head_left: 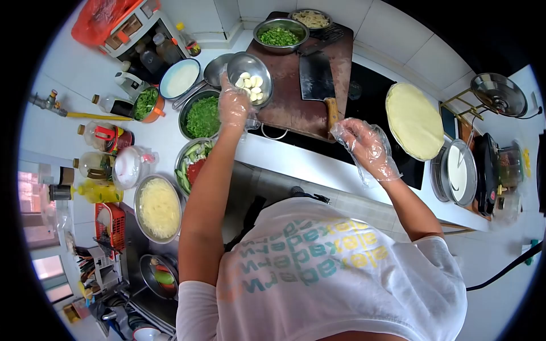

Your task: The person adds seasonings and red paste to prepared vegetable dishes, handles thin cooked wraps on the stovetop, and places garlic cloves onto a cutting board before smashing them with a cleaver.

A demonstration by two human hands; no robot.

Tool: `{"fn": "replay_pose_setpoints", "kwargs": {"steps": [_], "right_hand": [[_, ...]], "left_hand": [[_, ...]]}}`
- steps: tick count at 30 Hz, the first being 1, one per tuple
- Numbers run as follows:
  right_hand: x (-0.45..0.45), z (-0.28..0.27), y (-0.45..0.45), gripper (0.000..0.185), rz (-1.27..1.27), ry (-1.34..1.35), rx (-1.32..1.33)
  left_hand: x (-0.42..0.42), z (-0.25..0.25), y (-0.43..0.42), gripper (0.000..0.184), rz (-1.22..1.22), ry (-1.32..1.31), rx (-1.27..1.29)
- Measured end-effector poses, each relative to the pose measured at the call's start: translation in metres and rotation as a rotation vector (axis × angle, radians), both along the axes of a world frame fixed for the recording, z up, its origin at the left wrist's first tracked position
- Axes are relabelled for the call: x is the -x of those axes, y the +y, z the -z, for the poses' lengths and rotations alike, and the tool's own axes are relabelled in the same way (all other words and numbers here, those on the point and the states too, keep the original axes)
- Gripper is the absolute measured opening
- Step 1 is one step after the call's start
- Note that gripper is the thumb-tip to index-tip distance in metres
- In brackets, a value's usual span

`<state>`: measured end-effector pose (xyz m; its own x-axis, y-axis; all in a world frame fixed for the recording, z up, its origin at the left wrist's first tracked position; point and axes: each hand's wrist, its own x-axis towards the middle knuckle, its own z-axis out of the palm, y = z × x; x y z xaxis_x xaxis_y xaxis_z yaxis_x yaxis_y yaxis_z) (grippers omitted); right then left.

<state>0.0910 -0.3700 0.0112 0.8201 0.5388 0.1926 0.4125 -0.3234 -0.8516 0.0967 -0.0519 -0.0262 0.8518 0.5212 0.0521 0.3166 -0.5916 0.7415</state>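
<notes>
My left hand [235, 107], in a clear plastic glove, grips the rim of a metal bowl [263, 71] tilted over the board's left edge. Peeled garlic cloves [250, 85] lie inside it. My right hand [364, 143], gloved too, hovers close to the end of a cleaver's wooden handle [331, 113], its fingers loosely bent and nothing visible in them. The cleaver [317, 77] lies flat on the brown cutting board [284, 108], its dark blade pointing away from me.
Chopped greens fill a bowl [280, 35] at the board's back and another bowl [200, 115] left of it. Shredded potato-like strips sit in a basin [159, 208]. Stacked pale flatbreads [414, 121] rest on the black cooktop, right. Bottles [95, 165] line the left wall.
</notes>
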Motion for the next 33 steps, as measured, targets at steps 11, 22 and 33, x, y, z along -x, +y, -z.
{"fn": "replay_pose_setpoints", "kwargs": {"steps": [11, 22, 33], "right_hand": [[-0.029, 0.011, -0.002, 0.017, -0.105, 0.089, 0.123], [-0.052, 0.032, -0.019, 0.017, -0.044, 0.202, 0.025], [-0.070, -0.003, 0.020, 0.022, -0.173, -0.260, 0.144]], "left_hand": [[-0.026, -0.015, -0.046, 0.063, -0.009, -0.268, -0.556], [-0.024, -0.013, -0.014, 0.063, -0.150, -0.381, -0.485], [0.058, 0.014, 0.023, 0.047, -0.500, -0.613, 1.008]]}}
